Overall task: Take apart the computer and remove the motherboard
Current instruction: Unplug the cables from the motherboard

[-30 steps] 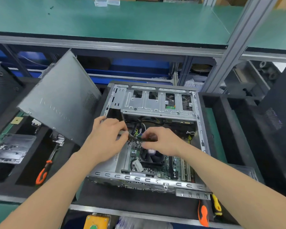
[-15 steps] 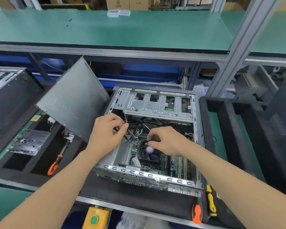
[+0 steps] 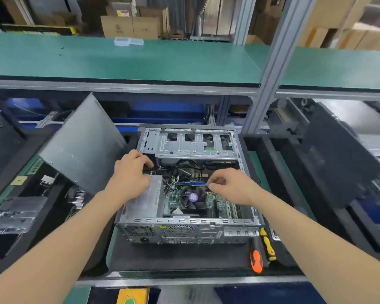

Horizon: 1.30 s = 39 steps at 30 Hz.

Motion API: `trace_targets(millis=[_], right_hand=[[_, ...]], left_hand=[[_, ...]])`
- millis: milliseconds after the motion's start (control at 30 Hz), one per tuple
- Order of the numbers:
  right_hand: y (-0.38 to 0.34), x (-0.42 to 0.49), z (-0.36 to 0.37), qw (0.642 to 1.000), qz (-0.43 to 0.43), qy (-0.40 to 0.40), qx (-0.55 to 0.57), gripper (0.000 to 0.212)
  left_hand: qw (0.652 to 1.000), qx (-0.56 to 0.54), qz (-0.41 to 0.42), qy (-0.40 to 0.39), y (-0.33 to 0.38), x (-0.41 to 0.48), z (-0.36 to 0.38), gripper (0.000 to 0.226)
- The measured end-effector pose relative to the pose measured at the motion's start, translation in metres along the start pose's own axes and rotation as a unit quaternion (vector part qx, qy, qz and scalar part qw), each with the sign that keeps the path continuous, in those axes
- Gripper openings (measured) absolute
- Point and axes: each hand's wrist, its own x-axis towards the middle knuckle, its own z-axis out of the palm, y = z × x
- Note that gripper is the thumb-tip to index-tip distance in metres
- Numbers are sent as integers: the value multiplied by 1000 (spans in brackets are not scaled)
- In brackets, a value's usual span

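Right now your computer case lies on its side on the worktop with the open side up, so you can reach down into it. Inside sit the green motherboard, a round fan on top of it, a silver power box on the left and a bunch of wires. The motherboard is down in the case, not out yet.

Your left hand curls its fingers round a black part by the metal drive cage, I think to pull it loose. Your right hand has bent fingers near a blue strip; I cannot tell if it pinches anything.

The grey side cover leans on the left, out of your way. Two screwdrivers lie just beside the case, easy to grab. A clear tray on the left holds small dark bits, too blurry to name.
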Motion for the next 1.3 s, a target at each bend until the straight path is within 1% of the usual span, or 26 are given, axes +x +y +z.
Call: trace_targets(millis=[67,167,233,300,367,467,533,600,667,767,833,900,967,1100,1200,1233,1300], right_hand=[[2,-10,-2,1000,12,25,5,10],[7,-25,-7,997,37,61,8,9],[8,-34,-11,995,53,79,16,11],[8,-41,-13,993,63,97,27,12],[7,-46,-14,991,69,108,31,12],[6,-52,-13,991,73,105,32,13],[7,-53,-11,992,72,101,32,14],[8,-53,-11,993,67,95,30,14],[11,-51,-13,994,61,88,25,13],[15,-44,-16,995,53,76,29,11],[14,-34,-17,996,45,68,23,11],[10,-20,-14,998,28,48,20,14],[1,-2,-6,1000,8,20,19,19],[-15,35,16,999,-8,-30,21,32],[-25,57,29,999,-24,-41,14,41],[-27,63,32,999,-30,-39,17,42],[-30,74,38,998,-35,-37,32,37]], left_hand=[[999,41,18,-5,1,-1,3,34],[994,82,67,-17,6,-4,11,28],[991,95,98,1,13,-5,16,25],[987,118,105,18,22,-4,19,26],[983,164,83,9,29,0,19,35],[961,267,24,-65,39,16,17,49],[950,278,-43,-139,47,31,16,52],[948,243,-100,-181,55,43,14,47],[952,227,-111,-172,56,51,14,34],[952,262,-89,-131,48,52,11,13],[950,271,-82,-130,45,51,11,8],[946,276,-82,-147,47,51,10,7],[945,268,-87,-164,50,51,9,9],[960,193,-92,-178,47,50,4,19],[984,58,-76,-148,37,48,-7,18],[989,20,-62,-133,34,47,-14,18],[994,-18,-36,-104,30,44,-27,22]])
